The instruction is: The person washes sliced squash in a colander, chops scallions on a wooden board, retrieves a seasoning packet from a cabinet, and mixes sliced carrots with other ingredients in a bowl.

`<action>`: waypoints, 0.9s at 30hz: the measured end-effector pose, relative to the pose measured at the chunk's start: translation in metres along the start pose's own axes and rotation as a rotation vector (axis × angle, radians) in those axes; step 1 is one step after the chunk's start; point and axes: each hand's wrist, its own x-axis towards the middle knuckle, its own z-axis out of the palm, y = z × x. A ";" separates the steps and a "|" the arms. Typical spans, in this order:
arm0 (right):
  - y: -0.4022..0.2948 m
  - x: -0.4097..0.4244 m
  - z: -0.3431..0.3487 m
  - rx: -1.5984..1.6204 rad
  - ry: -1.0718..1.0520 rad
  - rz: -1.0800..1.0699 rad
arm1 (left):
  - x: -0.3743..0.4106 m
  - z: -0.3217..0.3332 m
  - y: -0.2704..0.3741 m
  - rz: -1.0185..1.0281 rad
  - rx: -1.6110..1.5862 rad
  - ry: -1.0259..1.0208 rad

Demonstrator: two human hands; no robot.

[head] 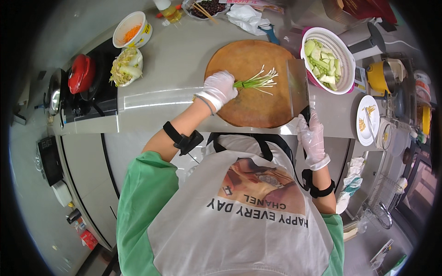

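Observation:
My left hand (221, 88), in a clear plastic glove, is closed around a bunch of green onions (257, 82); their white ends fan out to the right over a round wooden cutting board (248, 114). My right hand (312, 136), gloved too, grips the black handle of a cleaver (298, 86). The cleaver's broad blade lies across the board's right edge, apart from the onions. Part of the bunch is hidden in my left hand.
Right of the board stands a white colander (348, 65) of cut green vegetable, with a white plate (362, 136) beyond. At left are a tub (119, 26) of shredded carrot, a bowl of bean sprouts (126, 67) and a red pot (81, 73). A blue peeler (271, 33) lies behind the board.

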 end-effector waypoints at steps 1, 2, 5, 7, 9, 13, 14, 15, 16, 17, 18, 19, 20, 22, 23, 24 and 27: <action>0.011 0.000 0.001 -0.035 0.023 -0.013 | 0.007 -0.006 -0.006 -0.026 -0.139 -0.045; 0.019 0.000 0.003 -0.071 0.047 -0.025 | 0.016 -0.013 -0.011 -0.052 -0.278 -0.093; 0.036 0.003 0.010 -0.178 0.092 -0.059 | 0.050 -0.037 -0.007 -0.098 -0.400 -0.220; 0.034 0.005 0.010 -0.191 0.099 -0.044 | 0.073 -0.041 0.010 -0.115 -0.305 -0.269; 0.021 0.003 0.010 -0.142 0.102 0.014 | 0.088 -0.034 0.032 -0.140 -0.199 -0.204; 0.013 0.000 0.009 -0.261 0.167 -0.077 | 0.094 -0.003 0.054 -0.178 -0.118 -0.016; 0.018 0.001 0.010 -0.288 0.161 -0.060 | 0.090 0.002 0.058 -0.124 -0.135 -0.014; 0.016 0.001 0.009 -0.289 0.150 -0.043 | 0.083 0.004 0.061 -0.071 -0.150 -0.016; 0.013 0.001 0.007 -0.290 0.138 -0.026 | 0.077 0.004 0.062 0.007 -0.170 -0.048; 0.011 0.001 0.007 -0.290 0.124 -0.010 | 0.070 0.005 0.063 0.046 -0.221 -0.053; 0.016 0.001 0.008 -0.288 0.130 -0.021 | 0.061 -0.002 0.067 0.087 -0.273 -0.058; 0.023 0.001 0.010 -0.286 0.135 -0.035 | 0.053 -0.008 0.070 0.127 -0.325 -0.062; 0.027 0.002 0.010 -0.285 0.139 -0.048 | 0.047 -0.011 0.069 0.116 -0.335 -0.080; 0.025 0.003 0.011 -0.308 0.136 -0.059 | 0.035 -0.012 0.066 0.165 -0.203 0.026; 0.025 0.003 0.011 -0.319 0.134 -0.064 | 0.032 -0.011 0.064 0.189 -0.137 0.079; 0.024 0.003 0.011 -0.330 0.132 -0.065 | 0.029 -0.006 0.060 0.231 -0.115 0.099; 0.021 0.003 0.012 -0.390 0.122 -0.084 | 0.030 0.010 0.053 0.258 -0.284 0.196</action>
